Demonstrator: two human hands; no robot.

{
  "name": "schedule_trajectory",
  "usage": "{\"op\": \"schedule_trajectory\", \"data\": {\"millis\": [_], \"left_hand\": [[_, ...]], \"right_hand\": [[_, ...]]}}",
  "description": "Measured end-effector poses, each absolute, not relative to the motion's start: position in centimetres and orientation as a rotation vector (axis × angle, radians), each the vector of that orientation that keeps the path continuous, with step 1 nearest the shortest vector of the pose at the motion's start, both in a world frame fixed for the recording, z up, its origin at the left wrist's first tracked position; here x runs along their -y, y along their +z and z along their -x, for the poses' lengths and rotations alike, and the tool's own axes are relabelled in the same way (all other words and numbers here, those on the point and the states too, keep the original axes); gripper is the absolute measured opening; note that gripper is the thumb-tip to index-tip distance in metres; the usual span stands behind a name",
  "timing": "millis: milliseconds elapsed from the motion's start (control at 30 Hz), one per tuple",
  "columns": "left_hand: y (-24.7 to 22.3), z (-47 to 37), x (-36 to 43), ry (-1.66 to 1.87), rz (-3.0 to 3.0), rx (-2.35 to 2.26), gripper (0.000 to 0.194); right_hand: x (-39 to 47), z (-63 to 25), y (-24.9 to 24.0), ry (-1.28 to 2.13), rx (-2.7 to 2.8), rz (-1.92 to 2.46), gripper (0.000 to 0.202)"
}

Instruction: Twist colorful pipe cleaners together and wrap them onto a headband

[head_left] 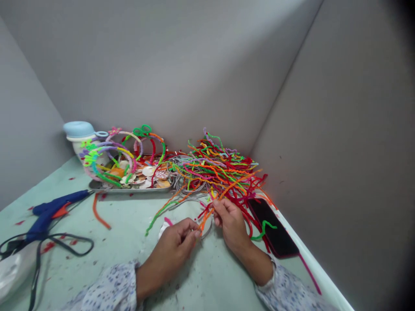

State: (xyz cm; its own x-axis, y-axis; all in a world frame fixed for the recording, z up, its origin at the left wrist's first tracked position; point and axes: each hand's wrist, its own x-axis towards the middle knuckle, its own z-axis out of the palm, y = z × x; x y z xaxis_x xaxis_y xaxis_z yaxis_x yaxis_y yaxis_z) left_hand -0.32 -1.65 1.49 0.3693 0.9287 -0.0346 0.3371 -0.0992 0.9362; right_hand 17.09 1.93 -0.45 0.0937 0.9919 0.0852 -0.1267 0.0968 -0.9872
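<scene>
Orange strand [203, 224] above flecked green table [128, 216]; grey walls [178, 77].

No readable text, brand, number or sign anywhere. Phone [282, 242] screen dark, no characters legible; glue gun [43, 218], no legible marking; white bottle [78, 147], same. Patterned round pieces [162, 174] in metal tray [129, 190]: too small to tell.

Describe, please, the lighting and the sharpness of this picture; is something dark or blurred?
In the head view, a brighter band slants across the back wall; the upper and lower right corners fade to black; fine detail in the piled fuzzy stems looks soft.
</scene>
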Motion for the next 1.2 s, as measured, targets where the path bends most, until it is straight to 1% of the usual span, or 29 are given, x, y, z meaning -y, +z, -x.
{"op": "schedule_trajectory", "data": {"millis": [167, 433, 533, 733, 867, 967, 1033, 1100, 1200], "left_hand": [[2.3, 0.2, 1.9, 0.756, -1.854, -1.301, 0.023], [1.9, 0.2, 1.9, 0.727, -1.992, -1.456, 0.022], [2.0, 0.2, 1.8, 0.740, -1.897, -1.392, 0.024], [2.9, 0.4, 1.3, 0.766, -1.622, -1.066, 0.030], [2.5, 0.3, 0.7, 0.826, -1.445, -0.913, 0.028], [2.0, 0.2, 0.5, 0.797, -1.383, -0.937, 0.029], [1.8, 0.2, 0.5, 0.757, -1.354, -0.978, 0.030], [1.8, 0.2, 0.7, 0.735, -1.312, -0.994, 0.030], [1.9, 0.1, 1.0, 0.714, -1.256, -1.012, 0.028]], "right_hand": [[-1.6, -16.9, 0.0, 1.060, 1.108, 1.166, 0.039], [-1.6, -16.8, 0.0, 1.022, 1.096, 1.226, 0.042], [-2.0, -16.9, -0.2, 1.113, 1.073, 1.182, 0.040], [-1.9, -16.8, -0.6, 1.299, 1.100, 1.056, 0.038], [-0.8, -16.0, 0.3, 1.350, 1.221, 1.069, 0.038], [-0.3, -15.6, 0.8, 1.354, 1.289, 1.100, 0.039], [-0.3, -15.6, 0.7, 1.370, 1.281, 1.075, 0.036], [-0.6, -15.8, 0.4, 1.402, 1.211, 1.016, 0.032], [-1.2, -16.3, 0.0, 1.427, 1.025, 0.935, 0.034]]}}
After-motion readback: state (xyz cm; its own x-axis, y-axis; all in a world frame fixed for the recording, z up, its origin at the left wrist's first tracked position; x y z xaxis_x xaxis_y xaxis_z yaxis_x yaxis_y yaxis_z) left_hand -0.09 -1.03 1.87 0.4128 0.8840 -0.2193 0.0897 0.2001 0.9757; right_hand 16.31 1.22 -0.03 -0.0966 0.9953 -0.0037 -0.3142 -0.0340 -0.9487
